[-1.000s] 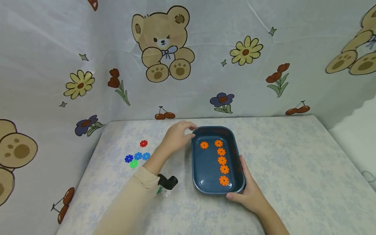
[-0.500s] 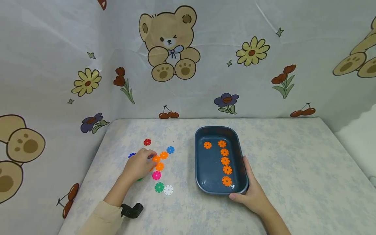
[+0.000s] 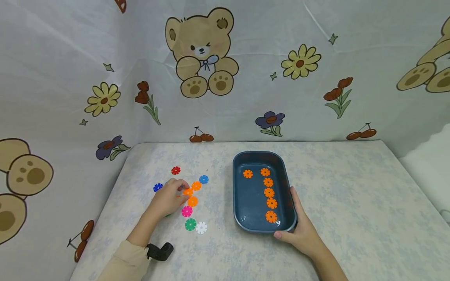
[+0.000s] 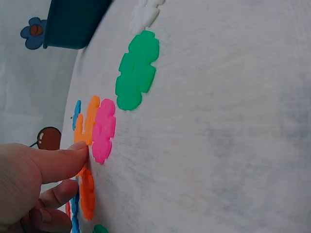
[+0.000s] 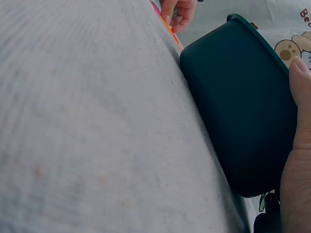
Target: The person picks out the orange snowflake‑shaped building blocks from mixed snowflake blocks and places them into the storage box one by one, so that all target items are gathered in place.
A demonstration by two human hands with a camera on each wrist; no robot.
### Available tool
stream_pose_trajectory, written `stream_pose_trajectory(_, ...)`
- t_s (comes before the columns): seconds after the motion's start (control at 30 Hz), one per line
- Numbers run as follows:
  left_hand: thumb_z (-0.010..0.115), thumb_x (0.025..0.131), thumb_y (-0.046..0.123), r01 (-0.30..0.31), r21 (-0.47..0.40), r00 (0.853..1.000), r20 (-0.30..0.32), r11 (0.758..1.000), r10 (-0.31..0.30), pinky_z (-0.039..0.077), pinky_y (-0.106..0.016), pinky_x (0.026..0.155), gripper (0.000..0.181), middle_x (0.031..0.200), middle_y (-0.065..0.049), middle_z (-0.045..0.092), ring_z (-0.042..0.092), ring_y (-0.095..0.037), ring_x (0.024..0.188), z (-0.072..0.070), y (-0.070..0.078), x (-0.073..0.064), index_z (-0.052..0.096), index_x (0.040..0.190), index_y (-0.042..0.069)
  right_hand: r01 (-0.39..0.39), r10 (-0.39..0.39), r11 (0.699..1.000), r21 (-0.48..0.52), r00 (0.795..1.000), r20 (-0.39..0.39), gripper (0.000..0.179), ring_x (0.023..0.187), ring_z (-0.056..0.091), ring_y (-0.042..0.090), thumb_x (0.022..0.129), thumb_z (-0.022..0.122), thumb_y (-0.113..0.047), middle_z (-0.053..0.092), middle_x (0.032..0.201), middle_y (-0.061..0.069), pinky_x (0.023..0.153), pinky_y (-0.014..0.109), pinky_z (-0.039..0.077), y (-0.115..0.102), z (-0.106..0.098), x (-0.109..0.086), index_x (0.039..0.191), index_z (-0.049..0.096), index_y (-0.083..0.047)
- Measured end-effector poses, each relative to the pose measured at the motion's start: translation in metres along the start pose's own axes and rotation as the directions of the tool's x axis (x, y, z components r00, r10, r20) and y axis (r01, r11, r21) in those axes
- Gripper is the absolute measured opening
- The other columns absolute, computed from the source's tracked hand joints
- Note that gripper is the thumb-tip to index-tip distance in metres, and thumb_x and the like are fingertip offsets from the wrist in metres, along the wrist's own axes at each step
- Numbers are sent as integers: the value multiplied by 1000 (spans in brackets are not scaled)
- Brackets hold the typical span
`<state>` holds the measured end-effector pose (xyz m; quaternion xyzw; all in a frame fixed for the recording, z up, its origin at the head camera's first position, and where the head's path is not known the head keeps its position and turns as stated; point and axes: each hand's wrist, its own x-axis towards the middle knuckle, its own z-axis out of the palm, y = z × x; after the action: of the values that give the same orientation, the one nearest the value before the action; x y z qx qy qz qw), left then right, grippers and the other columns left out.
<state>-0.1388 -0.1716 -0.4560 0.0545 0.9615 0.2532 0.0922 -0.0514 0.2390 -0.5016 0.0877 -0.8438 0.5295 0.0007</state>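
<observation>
My left hand [image 3: 168,198] reaches down at a cluster of flat, notched snowflake discs, thumb and fingers pinching at an orange snowflake disc [image 3: 188,192]. Another orange disc [image 3: 196,186] and a pink disc [image 3: 187,211] lie close by. In the left wrist view my thumb [image 4: 68,158] is right at the orange pieces, with the other fingers curled below. My right hand [image 3: 300,232] grips the near right corner of a dark blue plastic tub [image 3: 249,201], thumb at the rim. Inside it, several orange discs [image 3: 268,192] form a column and one lies at the upper left.
Around the left hand lie a red disc [image 3: 175,170], a dark blue disc [image 3: 158,187], a light blue disc [image 3: 203,179], a green disc [image 3: 190,224] and a white disc [image 3: 201,227]. A printed curtain [image 3: 242,109] rises behind the table.
My left hand has left the tub's far left corner and moved left and nearer, down to the discs. Orange discs now lie beside it on the table. My right hand keeps its hold.
</observation>
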Motion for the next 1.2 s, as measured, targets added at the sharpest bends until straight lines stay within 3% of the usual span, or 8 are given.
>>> stream_pose_trajectory(0.3, 71, 92, 17, -6, -87, 998, 69, 996, 12, 45, -30, 63, 23, 90, -1, 60, 53, -17, 68, -3, 2, 2, 59, 110, 25, -9, 9, 1000, 2, 1000, 5, 136, 149, 11, 1, 66, 91, -13, 4, 169, 3, 102, -2, 16, 0, -1, 0, 159, -5, -35)
stream_pose_trajectory(0.5, 68, 94, 14, -60, -225, 990, 113, 972, 87, 42, -28, 52, 22, 98, -6, 62, 46, -17, 52, -14, 14, 6, 63, 111, 26, -8, 8, 1000, 14, 1000, 6, 136, 148, 12, -1, 66, 91, -12, 4, 168, 3, 102, -2, 16, 1, -1, 0, 159, -5, -36)
stream_pose_trajectory(0.6, 69, 94, 15, -76, -313, 984, 128, 947, 121, 43, -28, 53, 22, 103, -6, 65, 51, -19, 57, -22, 31, 11, 66, 111, 28, -9, 9, 1000, 12, 1000, 5, 136, 149, 12, -1, 66, 91, -13, 4, 168, 2, 102, -1, 16, 1, -1, 0, 159, -5, -36)
stream_pose_trajectory(0.7, 74, 90, 21, -52, -368, 988, 117, 928, 102, 48, -29, 58, 22, 101, -3, 67, 59, -22, 71, -22, 55, 15, 68, 108, 31, -10, 10, 1000, 9, 1000, 4, 135, 149, 12, 1, 66, 91, -13, 4, 168, 2, 102, -1, 16, 1, -1, 0, 159, -5, -36)
stream_pose_trajectory(0.77, 78, 86, 27, -42, -392, 991, 100, 919, 88, 52, -30, 65, 23, 98, 1, 68, 62, -21, 88, -17, 72, 16, 70, 107, 31, -10, 10, 1000, 6, 1000, 5, 135, 149, 12, 1, 66, 91, -14, 4, 168, 1, 102, -1, 16, 0, -1, 0, 159, -5, -36)
stream_pose_trajectory(0.9, 82, 81, 36, -66, -400, 994, 50, 914, 94, 53, -30, 75, 27, 91, 10, 71, 62, -18, 105, 0, 103, 19, 73, 105, 30, -10, 10, 1000, 12, 1000, 6, 135, 149, 12, -1, 66, 91, -14, 4, 168, -2, 102, -1, 16, 0, -1, 1, 159, -4, -36)
stream_pose_trajectory(1.07, 81, 82, 38, -118, -370, 990, 32, 922, 139, 52, -31, 75, 28, 86, 15, 72, 64, -12, 99, 21, 133, 21, 74, 106, 26, -2, 1, 1000, 27, 1000, 5, 136, 148, 11, -4, 65, 92, -12, 4, 168, -2, 102, -1, 15, 0, -1, 1, 159, -4, -36)
stream_pose_trajectory(1.2, 79, 83, 39, -198, -254, 979, 2, 947, 205, 49, -28, 72, 30, 90, 13, 75, 67, -10, 90, 34, 152, 27, 74, 107, 24, -1, 1, 999, 41, 1000, 5, 136, 147, 12, -6, 65, 92, -11, 5, 168, -1, 103, -1, 16, 0, -1, 0, 159, -4, -36)
